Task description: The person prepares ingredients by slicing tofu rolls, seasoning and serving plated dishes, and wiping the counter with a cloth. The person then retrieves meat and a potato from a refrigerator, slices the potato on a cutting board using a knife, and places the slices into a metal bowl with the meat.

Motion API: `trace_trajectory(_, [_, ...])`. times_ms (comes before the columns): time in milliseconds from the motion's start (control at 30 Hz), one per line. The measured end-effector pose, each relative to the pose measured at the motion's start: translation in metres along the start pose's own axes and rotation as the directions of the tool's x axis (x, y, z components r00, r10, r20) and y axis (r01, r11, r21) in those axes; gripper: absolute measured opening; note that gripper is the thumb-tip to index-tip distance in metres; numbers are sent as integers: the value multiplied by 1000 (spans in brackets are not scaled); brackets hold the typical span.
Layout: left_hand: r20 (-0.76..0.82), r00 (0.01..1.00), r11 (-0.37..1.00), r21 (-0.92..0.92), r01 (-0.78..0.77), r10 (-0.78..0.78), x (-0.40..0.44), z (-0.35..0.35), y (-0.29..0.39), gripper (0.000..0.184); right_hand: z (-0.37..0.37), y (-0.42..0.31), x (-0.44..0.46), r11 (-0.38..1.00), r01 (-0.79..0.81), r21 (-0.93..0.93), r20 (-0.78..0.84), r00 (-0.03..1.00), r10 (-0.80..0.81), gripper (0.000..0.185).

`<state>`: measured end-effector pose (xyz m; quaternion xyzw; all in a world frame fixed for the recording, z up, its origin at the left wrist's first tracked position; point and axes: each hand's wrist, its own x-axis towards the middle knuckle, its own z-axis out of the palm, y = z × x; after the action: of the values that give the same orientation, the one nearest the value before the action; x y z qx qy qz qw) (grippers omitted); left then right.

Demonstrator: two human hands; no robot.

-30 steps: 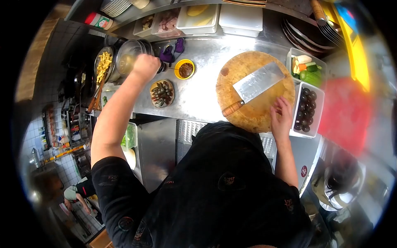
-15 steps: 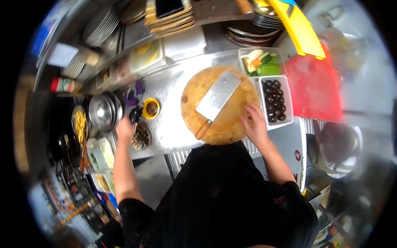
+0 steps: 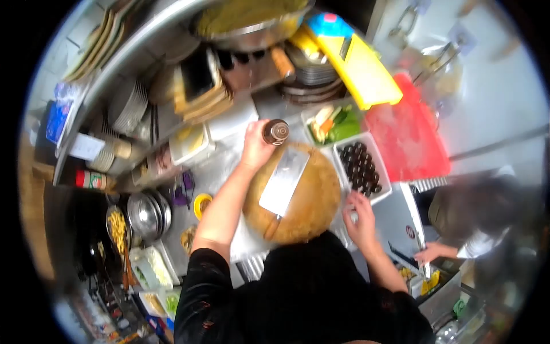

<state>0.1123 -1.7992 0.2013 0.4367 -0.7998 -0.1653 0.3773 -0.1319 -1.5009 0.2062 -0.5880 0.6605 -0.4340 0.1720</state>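
Note:
My left hand (image 3: 256,144) is closed round a dark brown bottle (image 3: 276,132), seen from its top, at the upper left edge of the round wooden chopping board (image 3: 318,203). A cleaver (image 3: 285,182) lies flat on the board with its wooden handle toward me. My right hand (image 3: 360,221) is at the board's right side, just below a white container of dark round eggs (image 3: 360,169). Its fingers are curled round something small and pale that is too small to name. To the left of my left arm a yellow bowl (image 3: 200,205) is partly hidden.
Cut vegetables (image 3: 335,125) and a red board (image 3: 407,135) lie beyond the eggs. Metal bowls (image 3: 146,215) stand at left. A yellow slicer (image 3: 366,69) juts from the shelf. Another person's hand (image 3: 436,252) is at the right, by the counter edge.
My left hand has moved from the far left of the counter to the board's upper edge, with the bottle in it. My right hand has left the board, and its fingers have curled.

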Motion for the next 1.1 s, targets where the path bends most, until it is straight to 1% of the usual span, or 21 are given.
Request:
trace_trajectory(100, [-90,963,960,-147,239,-253,43,73,-31,62,-19,-18,-2,999,41,-35,-46,998,-43,43])
trace_trajectory(200, [-232,853,879,-226,420,-467,68,122,-60,58,-43,-47,16,995,93,-24,-62,994,-94,45])
trace_trajectory(233, [-245,837,864,-261,430,-490,70,150,-97,58,-54,-58,28,988,142,-56,-81,986,-146,47])
trace_trajectory(267, [-266,784,821,-301,485,-561,77,147,-88,59,-71,-73,45,973,190,-134,-83,976,-202,48])
trace_trajectory(333, [-154,762,770,-257,584,-629,86,140,-75,74,-98,-91,86,916,318,-245,-132,925,-356,56])
trace_trajectory(400, [-169,810,825,-195,530,-561,80,141,-74,87,-121,-116,137,862,404,-308,-160,871,-465,68])
trace_trajectory(433, [-180,832,850,-159,502,-525,75,139,-74,94,-126,-128,164,887,405,-221,-193,874,-447,71])
trace_trajectory(467, [-74,817,817,-140,559,-572,68,123,-52,107,-127,-140,195,905,405,-132,-226,876,-425,74])
trace_trajectory(533, [-141,881,892,-51,449,-451,35,133,-60,101,-130,-163,271,855,487,-177,-277,809,-518,75])
trace_trajectory(567, [-90,864,856,-220,467,-495,18,119,-40,99,-125,-179,312,864,493,-104,-340,799,-496,76])
trace_trajectory(600, [-29,850,793,-379,477,-525,0,90,-8,97,-119,-186,359,843,525,-121,-394,754,-526,86])
trace_trajectory(667, [66,853,729,-488,479,-517,-39,41,36,91,-109,-206,440,886,430,-176,-424,779,-462,103])
trace_trajectory(733, [-5,899,842,-352,409,-438,-75,-4,70,86,-92,-222,509,903,397,-163,-453,783,-426,116])
trace_trajectory(800, [-83,908,902,-182,391,-410,-104,-50,95,81,-87,-239,540,927,371,-51,-368,856,-363,124])
trace_trajectory(833, [-165,912,924,-144,354,-375,-119,-64,97,79,-91,-243,543,938,335,-86,-318,883,-345,107])
trace_trajectory(867, [-222,909,934,-140,328,-353,-133,-75,94,79,-86,-232,563,927,374,-25,-341,869,-360,93])
trace_trajectory(900, [-279,901,942,-133,307,-333,-145,-85,90,78,-87,-230,563,925,380,12,-343,870,-353,87])
trace_trajectory(967, [-373,869,945,-154,289,-326,-162,-106,88,74,-90,-223,553,928,354,-112,-487,795,-362,89])
trace_trajectory(1000, [-393,857,943,-137,303,-333,-168,-117,89,70,-98,-216,541,902,428,-63,-497,770,-400,88])
trace_trajectory(1033, [-417,838,936,-174,305,-351,-170,-127,93,69,-107,-217,517,916,396,-68,-437,813,-384,86])
trace_trajectory(1100, [-390,852,936,-196,294,-349,-174,-142,98,78,-102,-226,451,867,497,13,-372,808,-458,69])
